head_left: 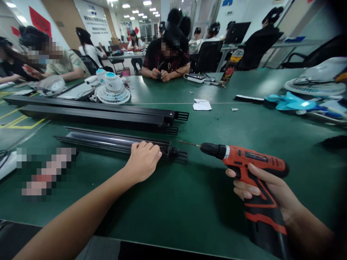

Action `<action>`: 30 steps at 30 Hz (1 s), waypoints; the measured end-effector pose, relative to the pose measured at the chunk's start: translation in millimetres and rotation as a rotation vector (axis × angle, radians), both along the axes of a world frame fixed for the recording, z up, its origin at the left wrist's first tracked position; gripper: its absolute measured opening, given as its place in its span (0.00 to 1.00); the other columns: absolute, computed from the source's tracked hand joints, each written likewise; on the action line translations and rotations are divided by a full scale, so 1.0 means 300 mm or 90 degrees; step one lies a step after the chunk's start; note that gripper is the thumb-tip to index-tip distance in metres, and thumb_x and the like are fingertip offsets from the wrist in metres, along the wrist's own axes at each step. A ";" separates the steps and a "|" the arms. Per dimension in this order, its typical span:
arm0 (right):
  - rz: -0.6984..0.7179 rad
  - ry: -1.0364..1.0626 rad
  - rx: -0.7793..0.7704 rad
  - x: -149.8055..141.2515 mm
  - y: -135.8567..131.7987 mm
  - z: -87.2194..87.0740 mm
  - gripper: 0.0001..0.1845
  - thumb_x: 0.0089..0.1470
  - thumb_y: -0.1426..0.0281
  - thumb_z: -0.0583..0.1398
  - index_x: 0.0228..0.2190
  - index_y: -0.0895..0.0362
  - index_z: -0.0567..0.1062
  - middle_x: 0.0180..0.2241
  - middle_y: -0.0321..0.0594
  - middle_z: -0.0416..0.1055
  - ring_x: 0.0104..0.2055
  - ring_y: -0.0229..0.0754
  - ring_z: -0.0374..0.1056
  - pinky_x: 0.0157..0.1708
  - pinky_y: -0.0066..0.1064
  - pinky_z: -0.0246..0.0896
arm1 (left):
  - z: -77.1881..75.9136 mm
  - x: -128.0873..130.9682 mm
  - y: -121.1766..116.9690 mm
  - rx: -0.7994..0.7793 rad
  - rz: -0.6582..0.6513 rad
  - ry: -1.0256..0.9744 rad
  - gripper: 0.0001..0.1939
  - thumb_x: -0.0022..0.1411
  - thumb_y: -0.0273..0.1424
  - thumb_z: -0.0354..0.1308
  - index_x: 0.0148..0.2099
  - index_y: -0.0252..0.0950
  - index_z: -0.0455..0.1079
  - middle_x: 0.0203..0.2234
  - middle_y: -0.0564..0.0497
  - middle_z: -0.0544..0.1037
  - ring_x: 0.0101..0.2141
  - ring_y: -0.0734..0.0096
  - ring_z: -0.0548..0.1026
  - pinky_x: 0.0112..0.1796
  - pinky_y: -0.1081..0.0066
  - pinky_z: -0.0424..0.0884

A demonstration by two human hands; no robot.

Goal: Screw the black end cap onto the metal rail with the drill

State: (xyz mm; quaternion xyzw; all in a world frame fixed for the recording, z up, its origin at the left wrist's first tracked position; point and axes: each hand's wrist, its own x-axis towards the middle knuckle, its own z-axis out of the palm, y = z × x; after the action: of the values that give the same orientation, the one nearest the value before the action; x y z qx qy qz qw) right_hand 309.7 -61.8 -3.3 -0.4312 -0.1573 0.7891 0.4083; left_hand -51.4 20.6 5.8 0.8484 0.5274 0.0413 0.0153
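In my right hand (252, 184) is an orange and black cordless drill (255, 159), its long thin bit (189, 143) pointing left. The bit's tip is beside the slotted end of a long black channel-shaped housing (108, 139) that lies on the green table. My left hand (145, 159) is closed over the right part of this housing, near its end piece (170, 150). The fingertips are partly hidden behind the hand. Just beyond lie two more long black housings (94, 115), side by side, with slotted tabs at their right ends.
White fan parts (114, 90) stand at the back left. Blue fan blades (292, 101) and a fan cover (314, 85) lie at the right. White paper (202, 104) is on the green table (173, 213). Across it, a person (168, 50) handles a small object; others sit further back.
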 end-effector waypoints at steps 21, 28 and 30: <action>-0.007 0.002 -0.001 -0.005 -0.004 0.011 0.23 0.45 0.56 0.79 0.34 0.61 0.84 0.14 0.30 0.57 0.22 0.35 0.55 0.21 0.21 0.64 | 0.033 -0.004 0.024 0.027 -0.021 0.012 0.23 0.82 0.37 0.38 0.42 0.39 0.72 0.37 0.45 0.81 0.41 0.53 0.74 0.44 0.55 0.61; -0.002 0.006 -0.009 -0.004 0.000 0.007 0.23 0.46 0.56 0.79 0.34 0.61 0.83 0.14 0.30 0.57 0.21 0.35 0.56 0.21 0.22 0.65 | 0.053 0.010 0.058 0.033 -0.022 0.034 0.23 0.82 0.38 0.39 0.42 0.39 0.73 0.35 0.45 0.81 0.41 0.53 0.77 0.43 0.57 0.63; -0.013 0.007 -0.011 -0.002 -0.001 0.001 0.22 0.47 0.56 0.79 0.35 0.60 0.83 0.14 0.30 0.57 0.21 0.35 0.55 0.21 0.22 0.65 | 0.062 0.016 0.066 0.028 -0.022 0.043 0.23 0.82 0.38 0.39 0.42 0.39 0.73 0.35 0.45 0.81 0.40 0.53 0.77 0.42 0.57 0.63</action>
State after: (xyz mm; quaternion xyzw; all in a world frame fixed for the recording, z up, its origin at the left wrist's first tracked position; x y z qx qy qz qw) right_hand 309.1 -62.1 -3.1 -0.4321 -0.1442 0.7884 0.4135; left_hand -46.6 40.6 24.3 0.8583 0.5122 0.0239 -0.0205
